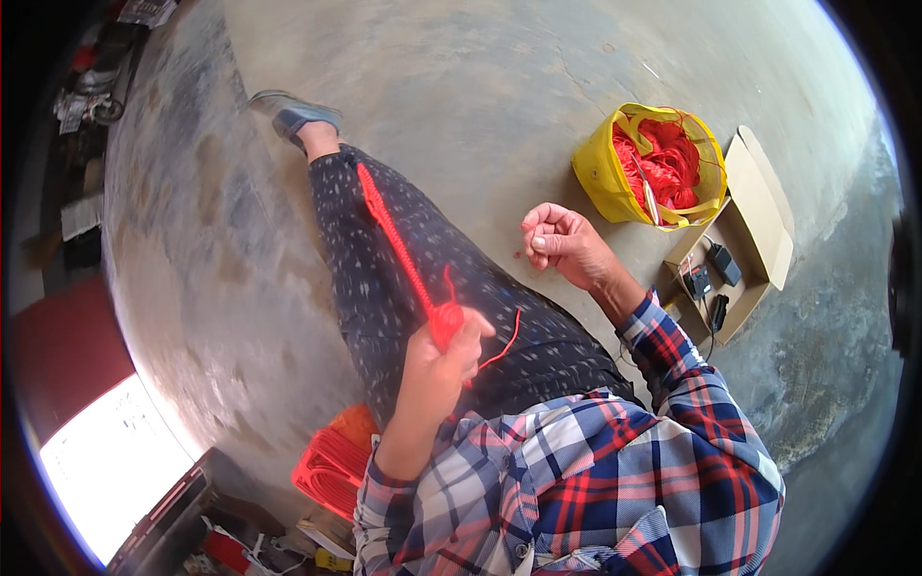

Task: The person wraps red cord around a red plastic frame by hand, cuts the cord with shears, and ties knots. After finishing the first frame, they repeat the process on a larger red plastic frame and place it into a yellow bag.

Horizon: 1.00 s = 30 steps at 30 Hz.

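Note:
My left hand (440,363) is closed around the lower end of a red braided cord (399,245), above my lap. The braid runs up along my patterned trouser leg (423,202), and its far end lies near the shin. Loose red strands (511,338) stick out around the fist, which is a little blurred. My right hand (569,248) is raised to the right of the leg, apart from the cord. Its thumb and fingers are pinched together; what they hold, if anything, is too small to make out. Tiny red specks show just below the fingertips.
A yellow bag (597,168) full of red cord stands on the concrete floor (461,58) beyond my right hand. Beside it lies an open cardboard box (768,206) with black adapters and cables. A red basket (331,470) sits by my left elbow. Assorted items line the left edge.

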Motion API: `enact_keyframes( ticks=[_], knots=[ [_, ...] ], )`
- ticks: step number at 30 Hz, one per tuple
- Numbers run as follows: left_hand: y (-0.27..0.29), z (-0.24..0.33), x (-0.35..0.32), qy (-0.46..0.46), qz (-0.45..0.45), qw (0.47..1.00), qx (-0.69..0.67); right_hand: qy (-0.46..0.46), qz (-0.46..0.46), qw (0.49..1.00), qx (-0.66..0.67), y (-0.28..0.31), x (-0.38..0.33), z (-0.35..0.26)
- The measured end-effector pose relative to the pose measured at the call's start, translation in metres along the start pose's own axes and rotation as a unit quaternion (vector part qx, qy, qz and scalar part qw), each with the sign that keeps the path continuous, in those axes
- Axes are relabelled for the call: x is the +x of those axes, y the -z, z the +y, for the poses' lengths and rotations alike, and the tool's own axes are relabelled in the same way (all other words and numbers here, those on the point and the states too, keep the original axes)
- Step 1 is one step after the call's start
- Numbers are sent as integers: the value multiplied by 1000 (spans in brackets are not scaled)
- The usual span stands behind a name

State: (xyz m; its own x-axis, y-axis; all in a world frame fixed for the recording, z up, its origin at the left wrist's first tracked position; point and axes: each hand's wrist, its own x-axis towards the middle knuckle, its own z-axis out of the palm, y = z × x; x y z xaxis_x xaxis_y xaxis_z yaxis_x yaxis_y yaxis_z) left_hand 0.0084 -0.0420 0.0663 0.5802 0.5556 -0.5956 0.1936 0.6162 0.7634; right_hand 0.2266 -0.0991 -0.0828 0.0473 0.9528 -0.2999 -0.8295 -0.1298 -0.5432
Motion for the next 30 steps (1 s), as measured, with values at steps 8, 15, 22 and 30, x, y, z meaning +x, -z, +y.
enact_keyframes(
  ticks=[8,15,22,30],
  knots=[
    [5,-7,17,-36,27,992,-119,-11,-98,994,-50,-68,-9,-8],
    [12,-9,16,-53,48,988,-137,17,-105,979,-175,-96,-6,-3],
    [23,-12,15,-80,93,988,-92,38,-115,937,-327,-115,-9,0],
    [26,-14,14,-89,93,985,-117,40,-113,932,-342,-117,-10,4]
  ],
)
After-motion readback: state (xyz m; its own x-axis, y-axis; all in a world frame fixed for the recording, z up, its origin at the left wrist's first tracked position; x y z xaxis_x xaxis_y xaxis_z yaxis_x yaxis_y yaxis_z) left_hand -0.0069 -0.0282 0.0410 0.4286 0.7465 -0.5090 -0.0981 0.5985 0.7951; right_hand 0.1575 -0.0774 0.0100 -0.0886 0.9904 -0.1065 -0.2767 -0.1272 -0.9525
